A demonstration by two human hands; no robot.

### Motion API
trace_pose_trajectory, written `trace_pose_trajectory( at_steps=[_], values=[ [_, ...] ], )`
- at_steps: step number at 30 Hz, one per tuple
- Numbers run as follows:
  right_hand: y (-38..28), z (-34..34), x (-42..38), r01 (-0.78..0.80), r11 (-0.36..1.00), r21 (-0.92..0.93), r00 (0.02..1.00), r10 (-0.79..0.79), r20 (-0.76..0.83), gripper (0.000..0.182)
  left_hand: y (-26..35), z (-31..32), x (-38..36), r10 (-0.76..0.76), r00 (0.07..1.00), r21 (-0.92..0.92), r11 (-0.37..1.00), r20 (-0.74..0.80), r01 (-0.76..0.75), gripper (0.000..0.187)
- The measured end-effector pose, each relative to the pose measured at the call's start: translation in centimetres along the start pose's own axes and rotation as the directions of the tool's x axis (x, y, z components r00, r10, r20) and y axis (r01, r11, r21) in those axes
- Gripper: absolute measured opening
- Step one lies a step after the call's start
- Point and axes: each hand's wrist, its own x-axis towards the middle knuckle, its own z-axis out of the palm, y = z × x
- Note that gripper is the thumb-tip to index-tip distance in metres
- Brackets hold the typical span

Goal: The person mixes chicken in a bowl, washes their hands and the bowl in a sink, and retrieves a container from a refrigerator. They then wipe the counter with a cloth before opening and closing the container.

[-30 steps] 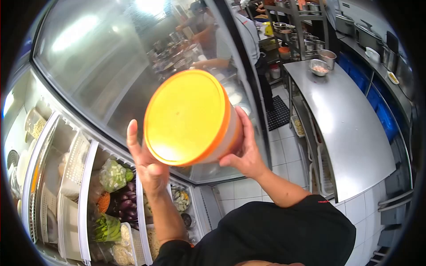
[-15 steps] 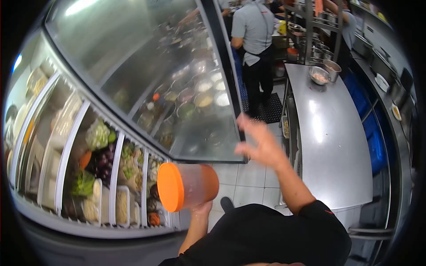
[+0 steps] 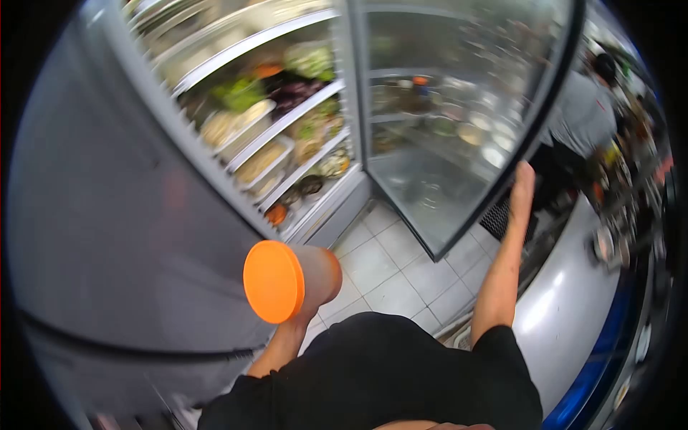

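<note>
Orange-lidded tub point(image 3: 287, 279) lies sideways, gripped in the left hand point(image 3: 309, 309), while the open right hand point(image 3: 522, 188) touches the far fridge door point(image 3: 459, 115).

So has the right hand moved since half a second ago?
Yes. The right hand was in the air, short of the glass fridge door; now it rests against that door's edge, while the left hand holds the orange-lidded container.

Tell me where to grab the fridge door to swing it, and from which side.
Grip the fridge door on its free dark edge, where the right hand is already placed, coming from the open side. The glass panel offers no hold; the left hand is occupied with the orange-lidded tub.
</note>
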Motion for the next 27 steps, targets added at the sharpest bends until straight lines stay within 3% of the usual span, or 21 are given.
trace_pose_trajectory(
  at_steps=[1,3,5,8,11,13,15,18,23,27],
  values=[
    [-0.7,0.3,-1.4,-0.135,0.985,0.108,0.990,0.131,0.048,0.042,0.4,-1.0,-1.1,0.029,1.000,-0.026,0.999,-0.012,-0.029,0.055],
    [-4.4,1.1,-5.0,-0.214,0.940,0.267,0.975,0.189,0.117,0.048,1.5,-2.7,-3.1,0.077,0.996,-0.067,0.995,-0.039,-0.079,0.055],
    [-7.6,2.6,-8.0,-0.198,0.901,0.387,0.966,0.112,0.234,0.055,2.5,-4.3,-4.8,0.120,0.991,-0.103,0.987,-0.059,-0.126,0.055],
    [-9.6,6.9,-12.9,-0.082,0.863,0.498,0.957,-0.071,0.281,0.058,4.7,-6.4,-7.0,0.171,0.982,-0.130,0.975,-0.084,-0.181,0.056],
    [-12.4,12.3,-16.7,-0.195,0.879,0.434,0.919,0.009,0.394,0.052,6.9,-8.3,-8.7,0.196,0.975,-0.144,0.967,-0.103,-0.209,0.056],
    [-16.4,16.4,-18.3,-0.254,0.923,0.289,0.866,0.084,0.492,0.043,8.2,-9.5,-9.7,0.211,0.971,-0.150,0.962,-0.114,-0.226,0.056],
    [-19.4,21.2,-19.7,0.000,0.937,0.350,0.819,-0.201,0.537,0.037,9.4,-10.6,-11.0,0.225,0.966,-0.150,0.958,-0.131,-0.244,0.056],
    [-25.6,27.4,-21.3,0.164,0.918,0.361,0.725,-0.360,0.587,0.042,11.1,-12.4,-13.6,0.256,0.952,-0.145,0.949,-0.169,-0.281,0.057],
    [-28.6,38.5,-23.2,0.384,0.867,0.319,0.557,-0.493,0.669,0.070,12.8,-15.7,-18.8,0.316,0.910,-0.139,0.922,-0.269,-0.361,0.057],
    [-29.1,45.9,-24.2,0.349,0.919,0.181,0.510,-0.349,0.786,0.083,13.1,-17.7,-21.7,0.339,0.870,-0.137,0.903,-0.358,-0.408,0.057]
  ],
)
